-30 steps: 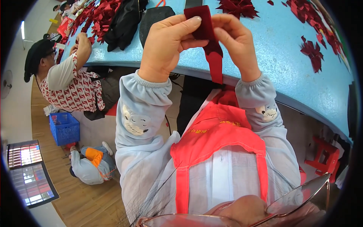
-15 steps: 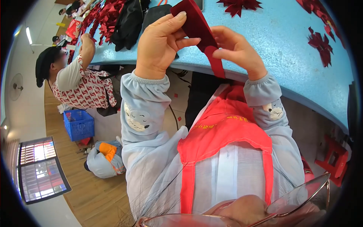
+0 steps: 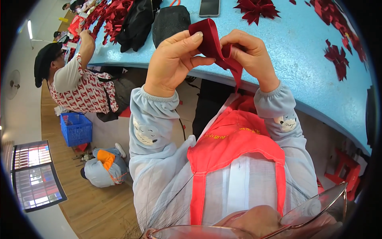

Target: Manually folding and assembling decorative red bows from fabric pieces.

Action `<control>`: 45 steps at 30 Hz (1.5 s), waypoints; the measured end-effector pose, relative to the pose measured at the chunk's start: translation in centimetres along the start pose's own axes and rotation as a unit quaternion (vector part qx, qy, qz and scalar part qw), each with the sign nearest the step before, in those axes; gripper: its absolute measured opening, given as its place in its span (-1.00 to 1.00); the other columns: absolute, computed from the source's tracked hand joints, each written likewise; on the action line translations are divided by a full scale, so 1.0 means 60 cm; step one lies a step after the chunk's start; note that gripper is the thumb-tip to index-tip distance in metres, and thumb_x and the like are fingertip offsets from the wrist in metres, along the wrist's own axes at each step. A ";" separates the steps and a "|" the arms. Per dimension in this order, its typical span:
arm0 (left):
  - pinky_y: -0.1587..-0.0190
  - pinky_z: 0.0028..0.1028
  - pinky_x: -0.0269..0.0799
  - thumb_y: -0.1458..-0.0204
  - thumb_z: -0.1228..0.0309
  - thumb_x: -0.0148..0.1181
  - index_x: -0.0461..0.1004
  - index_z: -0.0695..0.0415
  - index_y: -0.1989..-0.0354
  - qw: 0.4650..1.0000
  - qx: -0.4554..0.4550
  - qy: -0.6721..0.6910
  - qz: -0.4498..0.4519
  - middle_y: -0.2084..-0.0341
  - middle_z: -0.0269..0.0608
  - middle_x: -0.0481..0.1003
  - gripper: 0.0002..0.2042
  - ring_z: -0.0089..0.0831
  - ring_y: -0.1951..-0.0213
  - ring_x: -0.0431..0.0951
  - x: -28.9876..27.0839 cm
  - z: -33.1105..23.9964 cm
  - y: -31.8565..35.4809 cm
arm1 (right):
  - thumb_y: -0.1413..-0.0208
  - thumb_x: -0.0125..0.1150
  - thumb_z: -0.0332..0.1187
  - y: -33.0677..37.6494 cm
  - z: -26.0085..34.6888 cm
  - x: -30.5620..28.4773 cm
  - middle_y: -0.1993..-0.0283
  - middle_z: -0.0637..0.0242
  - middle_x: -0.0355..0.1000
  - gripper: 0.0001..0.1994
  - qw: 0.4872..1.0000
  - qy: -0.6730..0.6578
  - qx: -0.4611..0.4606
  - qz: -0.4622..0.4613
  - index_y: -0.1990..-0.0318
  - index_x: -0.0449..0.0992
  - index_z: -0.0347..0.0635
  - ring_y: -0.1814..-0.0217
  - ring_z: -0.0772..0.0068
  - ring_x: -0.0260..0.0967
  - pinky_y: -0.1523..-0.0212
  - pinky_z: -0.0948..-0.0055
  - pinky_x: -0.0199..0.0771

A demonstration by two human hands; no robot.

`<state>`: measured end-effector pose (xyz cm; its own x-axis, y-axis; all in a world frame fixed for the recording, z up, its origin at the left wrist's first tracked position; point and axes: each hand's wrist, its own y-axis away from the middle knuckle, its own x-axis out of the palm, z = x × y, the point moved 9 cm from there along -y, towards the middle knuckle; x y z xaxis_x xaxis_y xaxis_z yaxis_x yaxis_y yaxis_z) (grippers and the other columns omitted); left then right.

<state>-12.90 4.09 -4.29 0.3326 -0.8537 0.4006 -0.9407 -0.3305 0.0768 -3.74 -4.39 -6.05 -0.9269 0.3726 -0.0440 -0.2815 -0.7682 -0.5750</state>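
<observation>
A dark red ribbon (image 3: 210, 41) is stretched between my two hands above the near edge of the blue table. My left hand (image 3: 172, 59) grips its looped upper part, thumb on top and fingers beneath. On the other side my right hand (image 3: 251, 55) pinches the ribbon between thumb and bent fingers. From there a loose tail (image 3: 237, 75) hangs down past the table edge. Beyond my hands lies a finished-looking dark red ribbon bow (image 3: 258, 10). Another bow (image 3: 337, 59) rests farther right.
On the blue table (image 3: 302, 59) are a phone (image 3: 209, 7), a black mesh pouch (image 3: 172, 24), a black bag (image 3: 139, 26) and heaped red bows (image 3: 118, 20). A co-worker (image 3: 79, 83) sits at left, near a blue crate (image 3: 76, 129). Red stools (image 3: 344, 173) stand at lower right.
The ribbon, flat and extended before, is now bent into a loop. My right fingers have curled in to pinch it, and the phone has come into fuller view.
</observation>
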 end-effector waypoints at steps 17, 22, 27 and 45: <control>0.23 -0.61 0.38 0.00 0.55 0.12 0.45 0.30 0.26 0.999 0.022 0.008 -0.037 0.40 -0.28 0.50 -0.86 -0.57 0.33 0.48 -0.056 0.042 -0.010 | 0.00 -0.12 -0.68 -0.048 -0.024 0.016 0.28 0.38 0.36 -0.77 0.995 0.019 0.067 -0.077 0.22 0.43 -0.29 0.21 0.60 0.30 0.16 0.62 0.29; 0.25 -0.63 0.38 0.01 0.56 0.13 0.45 0.31 0.26 0.998 -0.006 0.009 -0.059 0.41 -0.28 0.49 -0.86 -0.60 0.35 0.47 -0.082 0.029 -0.010 | 0.05 -0.09 -0.69 -0.078 -0.025 0.035 0.23 0.34 0.35 -0.76 0.995 0.092 0.010 -0.048 0.24 0.45 -0.31 0.16 0.59 0.29 0.15 0.62 0.28; 0.29 -0.64 0.38 0.02 0.56 0.13 0.45 0.30 0.28 0.997 -0.003 0.022 -0.071 0.43 -0.29 0.48 -0.87 -0.61 0.40 0.47 -0.096 0.026 -0.028 | 0.02 -0.05 -0.65 -0.096 -0.052 0.031 0.23 0.36 0.37 -0.80 0.995 0.042 0.035 -0.078 0.24 0.44 -0.29 0.17 0.62 0.31 0.16 0.63 0.29; 0.48 -0.70 0.20 0.06 0.51 0.11 0.45 0.18 0.49 0.992 0.019 0.057 -0.111 0.55 -0.42 0.44 -0.96 -0.71 0.54 0.35 -0.087 0.089 -0.216 | -0.07 -0.07 -0.57 -0.097 -0.185 -0.119 0.30 0.36 0.37 -0.89 0.940 -0.101 0.200 -0.257 0.27 0.38 -0.25 0.27 0.56 0.34 0.22 0.61 0.35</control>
<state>-2.11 10.69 -12.25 0.5200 -0.7081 0.4777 -0.8409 -0.5226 0.1408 7.26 3.20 -11.46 -0.6591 0.6733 0.3352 -0.7391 -0.6622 -0.1232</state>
